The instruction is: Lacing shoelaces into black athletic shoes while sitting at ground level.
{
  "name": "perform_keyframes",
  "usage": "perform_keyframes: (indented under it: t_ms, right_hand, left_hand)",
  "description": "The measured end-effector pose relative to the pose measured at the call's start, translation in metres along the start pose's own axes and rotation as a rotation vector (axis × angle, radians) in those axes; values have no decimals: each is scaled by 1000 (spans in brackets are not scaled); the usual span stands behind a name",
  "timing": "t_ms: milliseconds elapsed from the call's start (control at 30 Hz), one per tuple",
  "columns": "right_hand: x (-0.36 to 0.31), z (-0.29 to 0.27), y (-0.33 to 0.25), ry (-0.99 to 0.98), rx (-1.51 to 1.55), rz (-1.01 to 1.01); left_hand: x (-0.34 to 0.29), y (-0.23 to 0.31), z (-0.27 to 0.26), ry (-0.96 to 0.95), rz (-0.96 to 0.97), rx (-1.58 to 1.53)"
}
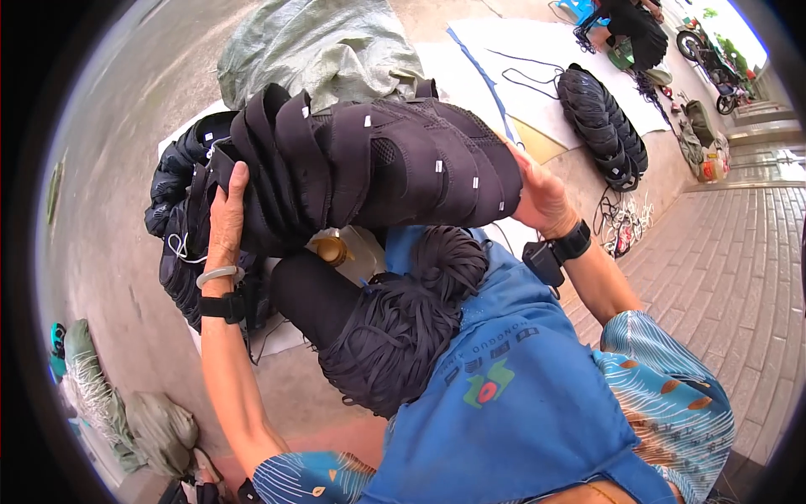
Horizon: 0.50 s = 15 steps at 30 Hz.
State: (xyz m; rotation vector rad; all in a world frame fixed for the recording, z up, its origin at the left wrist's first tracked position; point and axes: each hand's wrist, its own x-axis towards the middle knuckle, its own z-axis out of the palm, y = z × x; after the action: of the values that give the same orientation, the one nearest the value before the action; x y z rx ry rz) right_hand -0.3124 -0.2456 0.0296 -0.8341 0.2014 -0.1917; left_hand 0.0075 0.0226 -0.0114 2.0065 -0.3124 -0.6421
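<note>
A long stack of nested black shoe uppers (395, 164), with small white tags on several of them, is held level in front of me. My left hand (225, 214) grips its left end, thumb up along the edge and the other fingers hidden behind. At the opposite end, my right hand (541, 195) is wrapped round the last upper, its fingers mostly out of sight. On my lap lies a big bundle of black flat laces (395, 336), lower than the stack. More black uppers (180, 269) are piled on the ground beyond my left hand.
A pale green woven sack (323, 55) stands behind the stack. Another bundle of black uppers (603, 126) lies on white sheeting (529, 71) at the right, near tangled white cords (625, 223). A person (638, 34) sits at the far right. Sacks (159, 428) lie lower left.
</note>
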Motion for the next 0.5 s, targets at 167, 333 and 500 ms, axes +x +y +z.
perform_keyframes:
  t_ms: [167, 333, 500]
  right_hand:
    - [41, 39, -10, -36, -316, -213]
    - [25, -22, 27, 184, -404, -142]
    - [32, -2, 68, 82, -511, 87]
  left_hand:
    - [10, -18, -4, 13, -63, -218]
    - [17, -12, 5, -24, -56, -235]
    - [14, -44, -1, -27, -162, -266]
